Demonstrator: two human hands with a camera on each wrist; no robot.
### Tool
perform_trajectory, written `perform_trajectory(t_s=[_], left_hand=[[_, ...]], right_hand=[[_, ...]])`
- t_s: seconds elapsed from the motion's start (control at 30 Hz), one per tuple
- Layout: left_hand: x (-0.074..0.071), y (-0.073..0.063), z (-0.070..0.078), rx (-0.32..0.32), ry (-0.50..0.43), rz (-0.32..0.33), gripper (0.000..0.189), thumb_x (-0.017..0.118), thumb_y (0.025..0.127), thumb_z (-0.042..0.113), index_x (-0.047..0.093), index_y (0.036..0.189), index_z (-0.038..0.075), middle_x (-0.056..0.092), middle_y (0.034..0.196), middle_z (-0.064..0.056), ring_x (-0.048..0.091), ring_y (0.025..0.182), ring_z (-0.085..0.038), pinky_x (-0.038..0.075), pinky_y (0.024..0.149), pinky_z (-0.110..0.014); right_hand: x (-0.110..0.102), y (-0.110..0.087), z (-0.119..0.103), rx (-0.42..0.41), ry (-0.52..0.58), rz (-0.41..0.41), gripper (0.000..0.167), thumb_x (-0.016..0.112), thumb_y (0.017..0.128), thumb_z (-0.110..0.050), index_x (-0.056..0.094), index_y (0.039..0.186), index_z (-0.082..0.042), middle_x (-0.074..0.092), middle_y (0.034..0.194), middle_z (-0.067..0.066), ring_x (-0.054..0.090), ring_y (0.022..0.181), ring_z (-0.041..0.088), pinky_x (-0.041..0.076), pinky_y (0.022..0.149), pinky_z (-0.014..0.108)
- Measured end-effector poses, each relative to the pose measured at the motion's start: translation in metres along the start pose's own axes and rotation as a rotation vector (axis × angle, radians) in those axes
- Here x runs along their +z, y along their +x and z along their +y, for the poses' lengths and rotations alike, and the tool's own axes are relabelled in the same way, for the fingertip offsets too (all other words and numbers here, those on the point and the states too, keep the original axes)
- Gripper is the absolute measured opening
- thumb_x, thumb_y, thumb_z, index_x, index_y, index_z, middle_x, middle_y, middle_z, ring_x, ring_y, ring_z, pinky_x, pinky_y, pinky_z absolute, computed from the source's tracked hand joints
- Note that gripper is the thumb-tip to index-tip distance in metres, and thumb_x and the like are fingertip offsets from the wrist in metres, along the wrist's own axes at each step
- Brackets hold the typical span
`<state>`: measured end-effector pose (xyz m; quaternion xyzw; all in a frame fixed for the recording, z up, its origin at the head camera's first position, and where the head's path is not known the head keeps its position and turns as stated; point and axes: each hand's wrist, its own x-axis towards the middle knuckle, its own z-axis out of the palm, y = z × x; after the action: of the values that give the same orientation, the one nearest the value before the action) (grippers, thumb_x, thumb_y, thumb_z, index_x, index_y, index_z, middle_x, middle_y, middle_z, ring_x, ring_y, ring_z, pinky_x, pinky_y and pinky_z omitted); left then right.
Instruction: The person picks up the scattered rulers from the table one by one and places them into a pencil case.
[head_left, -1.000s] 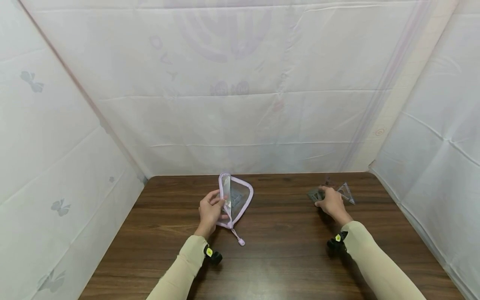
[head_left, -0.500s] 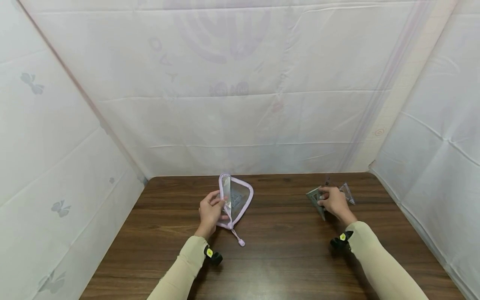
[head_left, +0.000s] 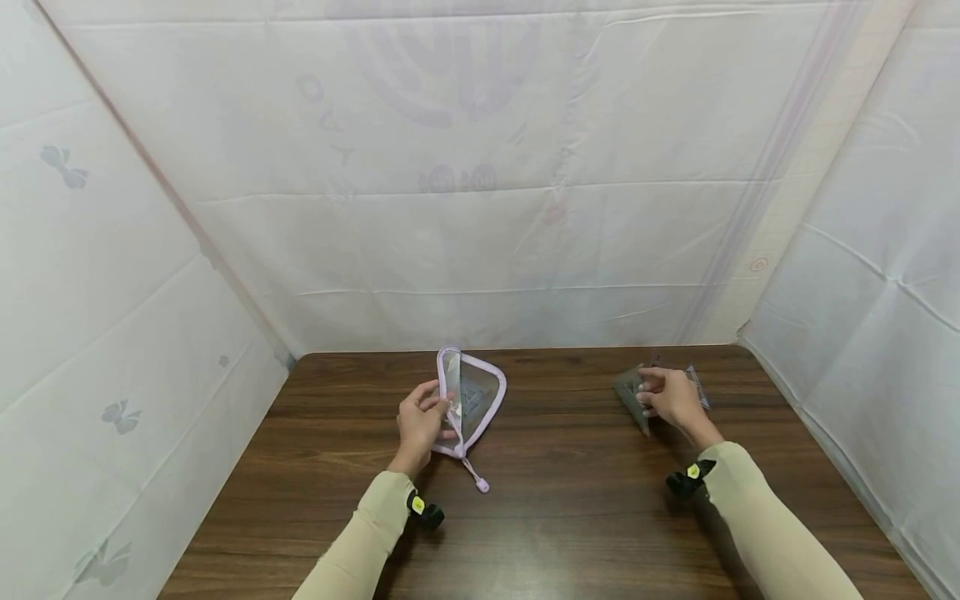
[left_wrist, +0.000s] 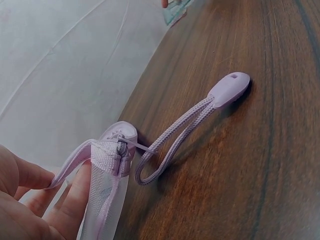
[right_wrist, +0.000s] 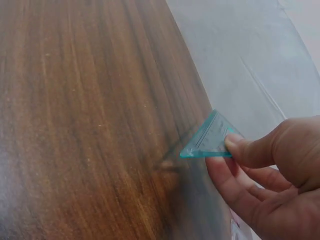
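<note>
My left hand (head_left: 418,421) pinches the open edge of a lilac-trimmed mesh zip pouch (head_left: 501,387). In the left wrist view, thumb and fingers hold the fabric tape beside the zip end, and a looped cord with a lilac pull tab (left_wrist: 230,90) hangs over the wood. A bluish shape shows faintly through the mesh. At the right, my right hand (head_left: 671,396) grips a clear, teal-edged set square (right_wrist: 207,137) between thumb and fingers, tilted above the table. Its far corner is hidden by the thumb.
Another clear triangle (head_left: 701,390) lies behind the right hand, partly covered by it. A small dark-marked transparent piece (head_left: 656,360) is near the table's back edge. White patterned sheets (head_left: 450,250) rise behind and beside the wooden table (head_left: 555,500).
My right hand has taken up the set square from the table, turning it and shifting a little to the right. The left hand and pouch have stayed put.
</note>
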<state>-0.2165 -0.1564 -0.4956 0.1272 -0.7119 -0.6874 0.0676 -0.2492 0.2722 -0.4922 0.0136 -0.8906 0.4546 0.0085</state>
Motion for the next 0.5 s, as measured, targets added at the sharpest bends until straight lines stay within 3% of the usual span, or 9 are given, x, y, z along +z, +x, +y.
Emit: perform_trajectory(t_s=[0.23,0.5], left_hand=[[0.0,0.0,0.0,0.001,0.003,0.0,0.036,0.065,0.097,-0.002,0.064,0.132,0.008,0.074,0.115,-0.018,0.07,0.079,-0.016,0.065,0.052,-0.041],[0.002,0.0,0.0,0.006,-0.004,0.01,0.036,0.066,0.096,-0.003,0.065,0.131,0.007,0.075,0.113,-0.018,0.071,0.079,-0.018,0.065,0.051,-0.042]], right_hand=[[-0.004,0.003,-0.002,-0.005,0.075,-0.01,0.05,0.071,0.093,0.006,0.054,0.14,0.009,0.069,0.107,0.026,0.073,0.08,0.023,0.066,0.064,0.03],[-0.011,0.008,-0.005,-0.061,0.05,0.017,0.048,0.072,0.093,0.004,0.058,0.138,0.008,0.07,0.105,0.023,0.073,0.077,0.019,0.066,0.061,0.029]])
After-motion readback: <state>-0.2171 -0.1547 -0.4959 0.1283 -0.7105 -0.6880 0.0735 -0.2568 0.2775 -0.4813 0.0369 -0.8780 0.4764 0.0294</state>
